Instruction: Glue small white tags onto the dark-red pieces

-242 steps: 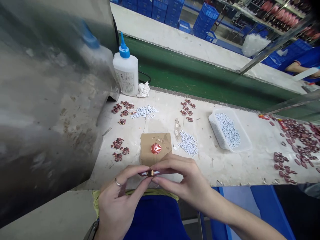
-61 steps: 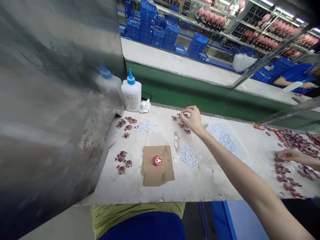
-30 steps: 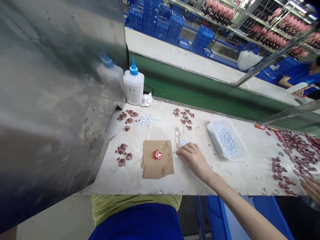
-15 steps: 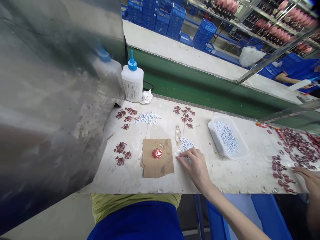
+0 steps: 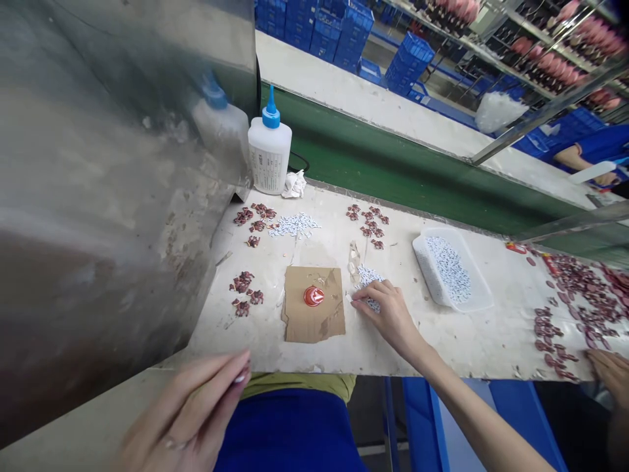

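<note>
My left hand (image 5: 189, 416) is raised at the lower left, past the table's front edge, its fingers pinched together. A tiny whitish spot shows at its fingertips; I cannot tell what it is. Over the table, my right hand (image 5: 388, 318) has thumb and forefinger closed on a small white piece (image 5: 348, 297). Partly under that hand lies a small pile of white-and-blue pieces (image 5: 369, 275). To its left, a round red-and-white piece (image 5: 313, 296) rests on a square of brown cardboard (image 5: 314, 331).
A white bottle with a blue nozzle (image 5: 269, 157) stands by the metal panel (image 5: 122, 196). Clusters of small dark-red parts (image 5: 242, 282) lie around. A clear tub (image 5: 484, 298) holds more white-and-blue pieces. At far right, another person's hand (image 5: 609, 373) is near dark-red parts.
My left hand has come into view at the lower left. My right hand stays beside the pile, its fingers still pinched. The whole view has shifted slightly.
</note>
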{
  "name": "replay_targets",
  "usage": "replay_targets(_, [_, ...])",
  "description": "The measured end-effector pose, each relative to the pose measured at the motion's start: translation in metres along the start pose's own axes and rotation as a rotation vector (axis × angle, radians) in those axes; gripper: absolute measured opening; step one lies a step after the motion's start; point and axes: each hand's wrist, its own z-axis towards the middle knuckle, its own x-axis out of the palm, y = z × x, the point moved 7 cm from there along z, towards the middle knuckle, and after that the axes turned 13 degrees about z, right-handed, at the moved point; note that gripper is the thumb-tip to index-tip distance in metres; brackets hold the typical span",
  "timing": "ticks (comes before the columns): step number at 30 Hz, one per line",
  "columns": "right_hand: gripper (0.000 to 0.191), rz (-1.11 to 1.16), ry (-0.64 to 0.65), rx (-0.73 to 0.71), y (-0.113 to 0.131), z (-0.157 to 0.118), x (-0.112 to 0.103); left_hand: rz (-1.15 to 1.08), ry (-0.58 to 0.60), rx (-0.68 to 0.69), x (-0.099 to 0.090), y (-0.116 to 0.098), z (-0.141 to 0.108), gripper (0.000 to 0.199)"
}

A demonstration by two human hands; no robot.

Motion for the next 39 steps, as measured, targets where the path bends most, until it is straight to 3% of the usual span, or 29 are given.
replay_targets(4, [0.019,0.116,0.008,-0.009,0.006,0.003,-0.002,-0.069,-0.004,0.147,0.023,-0.029,0.016,0.026])
replay_targets(7, [0.021,0.248,-0.009,0.017,0.013,0.004,0.000,-0.131,0.015,0.181,0.036,-0.033,0.017,0.042])
replay_targets(14, [0.018,0.518,-0.010,0.125,0.025,0.014,0.015,-0.205,0.151,0.099,0.058,-0.029,0.016,0.028])
replay_targets(21, [0.010,0.547,0.020,0.112,0.037,0.023,0.020,-0.302,0.162,0.092,0.062,-0.025,0.017,0.040])
replay_targets(25, [0.012,0.446,0.017,-0.033,0.051,0.026,0.017,-0.273,0.167,0.062,0.063,-0.019,0.018,0.025])
replay_targets(27, [0.014,0.389,0.006,-0.096,0.057,0.027,0.015,-0.284,0.137,0.064,0.061,-0.018,0.020,0.029])
replay_targets(30, [0.015,0.362,0.007,-0.102,0.057,0.027,0.016,-0.304,0.101,0.071,0.057,-0.018,0.022,0.041])
replay_targets(35, [0.012,0.357,0.009,-0.107,0.056,0.027,0.017,-0.274,0.104,0.014,0.056,-0.017,0.024,0.035])
replay_targets(39, [0.012,0.354,0.008,-0.117,0.055,0.026,0.017,-0.264,0.120,-0.007,0.057,-0.017,0.022,0.042])
